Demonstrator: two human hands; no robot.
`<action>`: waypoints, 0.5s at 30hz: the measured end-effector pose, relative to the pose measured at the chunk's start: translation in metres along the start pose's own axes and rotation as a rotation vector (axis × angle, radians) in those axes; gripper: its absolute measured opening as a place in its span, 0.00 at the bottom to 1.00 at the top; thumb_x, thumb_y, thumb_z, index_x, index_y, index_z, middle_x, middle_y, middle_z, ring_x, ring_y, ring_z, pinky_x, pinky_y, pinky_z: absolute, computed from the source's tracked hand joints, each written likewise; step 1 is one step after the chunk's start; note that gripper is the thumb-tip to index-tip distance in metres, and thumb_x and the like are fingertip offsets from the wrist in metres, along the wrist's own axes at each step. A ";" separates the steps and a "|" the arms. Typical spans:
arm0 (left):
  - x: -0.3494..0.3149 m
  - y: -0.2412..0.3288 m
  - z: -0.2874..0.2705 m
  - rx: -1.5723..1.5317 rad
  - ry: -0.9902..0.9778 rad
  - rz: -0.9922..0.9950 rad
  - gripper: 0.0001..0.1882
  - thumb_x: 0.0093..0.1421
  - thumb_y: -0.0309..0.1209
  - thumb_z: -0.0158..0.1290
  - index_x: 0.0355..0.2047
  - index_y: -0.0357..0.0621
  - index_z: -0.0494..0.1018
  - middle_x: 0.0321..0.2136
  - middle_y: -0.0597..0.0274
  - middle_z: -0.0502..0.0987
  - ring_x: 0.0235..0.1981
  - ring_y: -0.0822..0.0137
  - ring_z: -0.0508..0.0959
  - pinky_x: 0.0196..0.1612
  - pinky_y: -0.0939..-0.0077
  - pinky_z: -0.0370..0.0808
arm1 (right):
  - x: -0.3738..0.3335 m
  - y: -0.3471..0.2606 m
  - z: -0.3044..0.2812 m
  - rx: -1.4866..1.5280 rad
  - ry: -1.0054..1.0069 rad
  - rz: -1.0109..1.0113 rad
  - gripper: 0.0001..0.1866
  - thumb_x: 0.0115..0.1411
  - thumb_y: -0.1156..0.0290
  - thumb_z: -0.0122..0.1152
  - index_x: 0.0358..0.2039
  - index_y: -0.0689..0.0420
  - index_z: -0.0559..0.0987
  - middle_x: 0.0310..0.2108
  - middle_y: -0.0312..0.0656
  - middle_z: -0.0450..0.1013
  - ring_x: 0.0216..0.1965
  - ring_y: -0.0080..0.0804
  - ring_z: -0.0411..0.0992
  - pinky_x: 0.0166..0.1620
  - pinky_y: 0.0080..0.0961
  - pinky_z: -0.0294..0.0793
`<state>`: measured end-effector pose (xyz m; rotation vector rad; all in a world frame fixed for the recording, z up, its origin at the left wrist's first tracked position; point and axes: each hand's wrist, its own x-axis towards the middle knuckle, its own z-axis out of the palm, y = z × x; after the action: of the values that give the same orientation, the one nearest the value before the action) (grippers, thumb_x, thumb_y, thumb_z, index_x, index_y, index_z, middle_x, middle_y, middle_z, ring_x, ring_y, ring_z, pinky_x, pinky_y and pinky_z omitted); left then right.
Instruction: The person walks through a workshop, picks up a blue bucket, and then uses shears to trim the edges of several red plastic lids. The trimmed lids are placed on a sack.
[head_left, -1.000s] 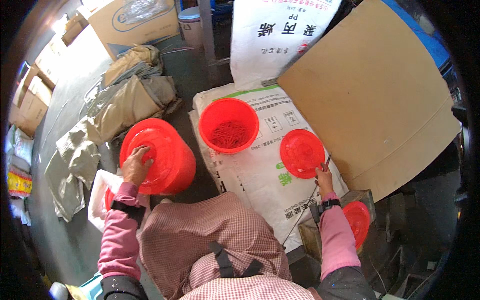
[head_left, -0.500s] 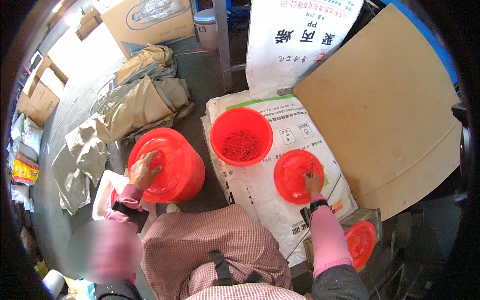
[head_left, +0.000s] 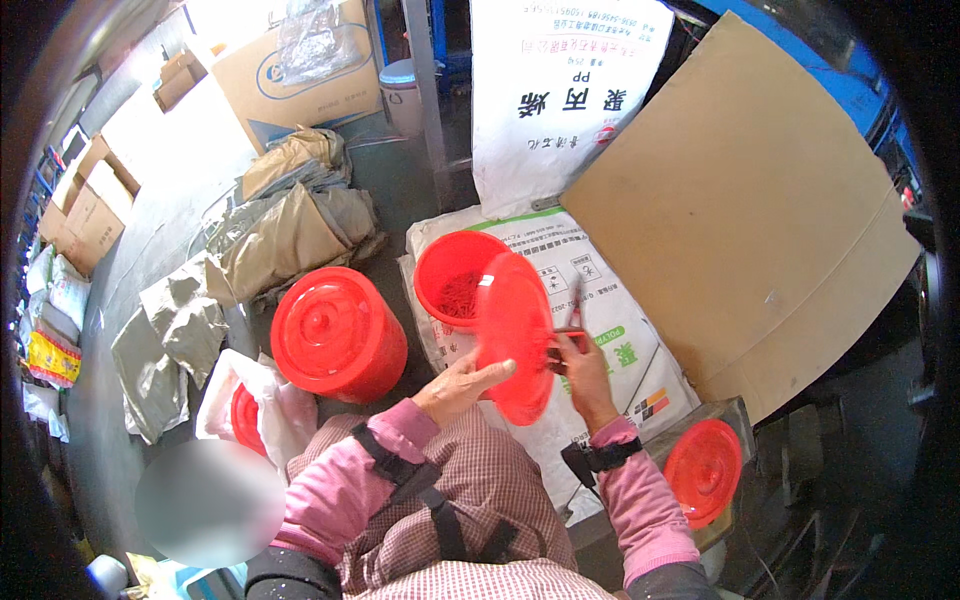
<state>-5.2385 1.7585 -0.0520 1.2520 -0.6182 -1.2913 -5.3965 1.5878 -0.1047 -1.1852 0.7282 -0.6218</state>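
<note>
A round red lid (head_left: 517, 345) is held up on edge, tilted and slightly blurred, between my two hands. My left hand (head_left: 455, 392) grips its near-left rim, thumb across the lid. Behind its right side, my right hand (head_left: 587, 378) is closed around a slim, pointed, knife-like tool (head_left: 576, 312), whose tip points away from me. Contact between the right fingers and the lid is partly hidden. Beyond the lid stands an open red bucket (head_left: 429, 272) with many thin red pieces (head_left: 459, 294) inside; the lid covers its right part.
A lidded red bucket (head_left: 372, 345) stands left of the open one. Nearer me, a white bag (head_left: 279, 405) has something round and red in it. Another red lid (head_left: 704, 474) lies at right. White printed sacks (head_left: 640, 365) support the open bucket; a cardboard sheet (head_left: 750, 210) leans beyond.
My left hand has left the lidded bucket and come right to grip the loose lid. That lid has been raised from the sack, tilted and moved left, with my right hand beside it.
</note>
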 end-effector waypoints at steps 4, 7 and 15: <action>-0.012 0.008 -0.013 -0.156 0.221 0.170 0.21 0.62 0.30 0.50 0.55 0.36 0.65 0.51 0.54 0.73 0.52 0.59 0.74 0.56 0.62 0.70 | 0.001 -0.031 0.021 -0.362 -0.086 -0.172 0.14 0.62 0.73 0.55 0.50 0.56 0.73 0.42 0.40 0.74 0.38 0.29 0.75 0.38 0.25 0.75; -0.029 0.021 -0.033 -0.687 0.203 0.176 0.20 0.61 0.27 0.50 0.53 0.35 0.67 0.50 0.52 0.74 0.50 0.58 0.75 0.57 0.62 0.71 | -0.004 -0.042 0.011 -0.966 -0.069 -0.568 0.18 0.56 0.78 0.54 0.48 0.56 0.75 0.49 0.47 0.69 0.48 0.41 0.70 0.50 0.37 0.70; -0.046 0.040 -0.041 -0.704 0.122 0.230 0.21 0.60 0.27 0.49 0.54 0.34 0.65 0.51 0.53 0.74 0.51 0.59 0.74 0.58 0.59 0.70 | 0.000 -0.057 0.015 -1.479 -0.188 -0.975 0.26 0.51 0.81 0.55 0.52 0.50 0.74 0.57 0.51 0.61 0.60 0.52 0.59 0.60 0.53 0.56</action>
<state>-5.1986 1.8068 -0.0140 0.6471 -0.1750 -1.0888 -5.3877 1.5818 -0.0464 -3.0123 0.3160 -0.7093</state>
